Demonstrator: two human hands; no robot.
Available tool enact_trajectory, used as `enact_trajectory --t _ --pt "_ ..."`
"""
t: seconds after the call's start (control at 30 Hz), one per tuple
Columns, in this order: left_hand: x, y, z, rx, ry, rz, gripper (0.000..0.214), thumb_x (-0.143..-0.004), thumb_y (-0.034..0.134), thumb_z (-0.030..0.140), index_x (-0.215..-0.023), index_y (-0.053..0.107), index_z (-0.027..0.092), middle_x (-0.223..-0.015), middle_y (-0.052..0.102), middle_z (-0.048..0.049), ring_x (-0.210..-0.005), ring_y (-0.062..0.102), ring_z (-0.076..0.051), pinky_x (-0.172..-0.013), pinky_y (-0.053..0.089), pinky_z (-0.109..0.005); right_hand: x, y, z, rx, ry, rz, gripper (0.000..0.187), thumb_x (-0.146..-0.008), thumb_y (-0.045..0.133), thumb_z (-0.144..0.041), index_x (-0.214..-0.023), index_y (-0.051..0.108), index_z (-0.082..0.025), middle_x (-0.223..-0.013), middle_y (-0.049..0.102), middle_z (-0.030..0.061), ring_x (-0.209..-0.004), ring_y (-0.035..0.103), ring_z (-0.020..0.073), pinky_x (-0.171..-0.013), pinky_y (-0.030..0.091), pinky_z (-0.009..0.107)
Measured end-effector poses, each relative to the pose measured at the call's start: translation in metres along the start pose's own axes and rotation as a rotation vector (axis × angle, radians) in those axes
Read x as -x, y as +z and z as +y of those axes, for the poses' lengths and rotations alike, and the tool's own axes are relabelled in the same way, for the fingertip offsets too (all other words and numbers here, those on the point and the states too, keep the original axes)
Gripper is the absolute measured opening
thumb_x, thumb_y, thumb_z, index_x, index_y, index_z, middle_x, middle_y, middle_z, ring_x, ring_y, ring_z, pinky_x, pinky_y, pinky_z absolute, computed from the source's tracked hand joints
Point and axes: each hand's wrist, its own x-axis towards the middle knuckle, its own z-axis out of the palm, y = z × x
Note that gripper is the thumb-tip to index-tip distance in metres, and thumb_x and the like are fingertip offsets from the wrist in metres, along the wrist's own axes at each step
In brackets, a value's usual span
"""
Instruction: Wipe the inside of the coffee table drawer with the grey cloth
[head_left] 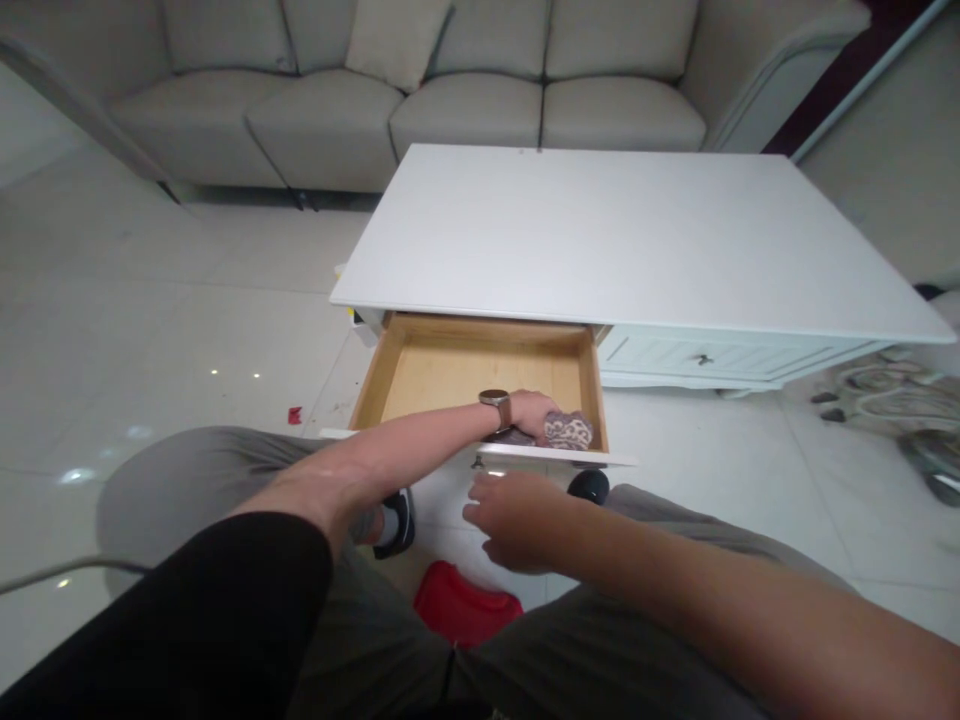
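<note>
My left hand (531, 411), with a watch (495, 405) on its wrist, reaches down into the front right corner of the pulled-out wooden drawer (450, 355). Its fingers are closed on a bunched cloth (568, 431) with a brown and cream spotted pattern, partly hidden by the hand. More dark cloth shows beneath the wrist, against the drawer front. In front of the drawer, close to its small knob (478, 462), my right hand (521, 522) hangs in the air. Its fingers are loosely bent and apart, and nothing is visible in them.
The white coffee table (637, 230) stands over the drawer, with a closed drawer (697, 355) to the right. Behind it is a grey sofa (465, 115). A red plastic object (461, 605) lies on the floor between my legs, and a small red scrap (295, 415) lies left.
</note>
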Motion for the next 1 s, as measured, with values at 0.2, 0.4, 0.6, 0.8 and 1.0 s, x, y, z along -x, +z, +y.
enact_trajectory --t 0.2,0.4,0.6,0.8,1.0 --pt "-0.027 -0.018 0.042 -0.101 -0.015 0.023 0.058 -0.066 0.086 0.047 -0.119 0.075 0.026 -0.122 0.078 -0.0083 -0.109 0.071 -0.030 -0.086 0.055 -0.036 -0.005 0.002 -0.004 -0.013 0.001 -0.044 0.037 -0.097 0.062 -0.028 -0.132 0.070 -0.017 -0.128 0.072 0.0174 -0.113 0.072 0.0341 -0.086 0.061 0.046" --pt "0.012 -0.040 -0.012 -0.156 -0.114 0.218 0.094 -0.068 0.086 0.056 -0.152 0.054 0.030 -0.147 0.063 -0.0128 -0.131 0.059 -0.039 -0.113 0.042 -0.053 -0.005 -0.004 0.002 -0.010 0.024 -0.046 0.036 -0.096 0.063 -0.025 -0.130 0.070 -0.014 -0.125 0.074 0.0191 -0.117 0.071 0.0355 -0.089 0.060 0.047" --pt "0.062 -0.061 -0.042 -0.117 -0.257 0.193 0.093 -0.080 0.081 0.050 -0.161 0.042 0.026 -0.165 0.047 -0.0143 -0.143 0.051 -0.037 -0.115 0.044 -0.046 -0.007 -0.013 0.022 -0.015 0.111 -0.061 0.037 -0.096 0.061 -0.027 -0.130 0.071 -0.016 -0.127 0.074 0.0186 -0.113 0.073 0.0341 -0.087 0.057 0.042" --pt "0.167 -0.057 -0.018 -0.141 -0.369 0.038 0.044 -0.095 0.063 0.049 -0.124 0.074 0.018 -0.126 0.075 -0.0179 -0.115 0.071 -0.035 -0.093 0.054 -0.041 -0.023 -0.023 0.080 -0.052 0.258 0.080 0.030 -0.094 0.056 -0.027 -0.115 0.075 -0.018 -0.113 0.078 0.0158 -0.103 0.073 0.0313 -0.081 0.052 0.037" --pt "0.202 0.005 0.005 -0.088 -0.321 0.028 0.037 -0.093 0.066 0.036 -0.124 0.072 0.018 -0.126 0.075 -0.0210 -0.115 0.071 -0.037 -0.088 0.055 -0.043 -0.059 -0.013 0.135 -0.006 0.394 0.166 0.035 -0.093 0.058 -0.025 -0.124 0.068 -0.015 -0.127 0.070 0.0174 -0.114 0.068 0.0292 -0.093 0.049 0.035"
